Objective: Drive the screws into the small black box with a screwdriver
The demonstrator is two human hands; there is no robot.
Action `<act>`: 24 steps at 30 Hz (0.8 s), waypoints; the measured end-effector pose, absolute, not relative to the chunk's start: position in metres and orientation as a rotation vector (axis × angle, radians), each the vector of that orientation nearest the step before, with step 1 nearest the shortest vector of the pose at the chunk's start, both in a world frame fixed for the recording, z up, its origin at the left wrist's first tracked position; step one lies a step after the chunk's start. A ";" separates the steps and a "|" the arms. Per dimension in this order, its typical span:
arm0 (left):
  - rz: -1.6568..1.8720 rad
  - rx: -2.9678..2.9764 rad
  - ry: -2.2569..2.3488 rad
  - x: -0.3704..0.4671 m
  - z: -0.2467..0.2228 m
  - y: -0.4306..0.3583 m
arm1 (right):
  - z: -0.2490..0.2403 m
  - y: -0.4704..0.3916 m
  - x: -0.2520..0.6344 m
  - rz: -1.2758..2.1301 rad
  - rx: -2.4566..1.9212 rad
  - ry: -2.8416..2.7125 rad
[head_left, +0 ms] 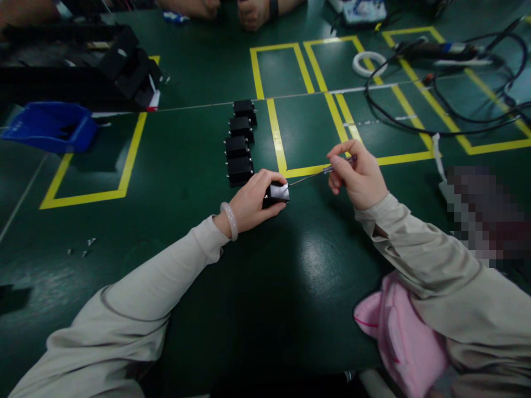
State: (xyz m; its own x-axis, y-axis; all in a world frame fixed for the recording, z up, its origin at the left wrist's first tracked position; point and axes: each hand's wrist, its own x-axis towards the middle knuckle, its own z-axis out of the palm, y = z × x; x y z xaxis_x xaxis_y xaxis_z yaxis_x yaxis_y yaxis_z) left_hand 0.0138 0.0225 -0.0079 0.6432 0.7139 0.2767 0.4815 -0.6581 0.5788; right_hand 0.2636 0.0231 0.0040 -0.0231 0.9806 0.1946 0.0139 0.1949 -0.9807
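Left hand [252, 202]: fingers closed around one black block [269, 194], near middle of the worktop [186, 166].
Right hand [365, 178]: fingers gripping a screwdriver [327, 170], its tip at this block; seems work is unfinished here.
Row of four blocks [240, 170]: just beyond, bright ends fitted, probably done.
Small screws [92, 241]: loose at left, unused.

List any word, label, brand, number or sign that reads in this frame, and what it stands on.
No readable text anywhere.
White face of the black block under the left hand: no lettering discernible.
Red-and-white piece, upper left: too small and blurred.
Pixelated patch, right: nothing legible.
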 end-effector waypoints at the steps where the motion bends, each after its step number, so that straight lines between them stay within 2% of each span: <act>1: 0.683 2.406 0.936 0.014 -0.008 0.023 | 0.004 0.023 0.264 1.072 -1.069 -1.325; 24: 0.683 2.411 0.947 0.014 -0.009 0.022 | 0.005 0.023 0.262 1.075 -1.052 -1.312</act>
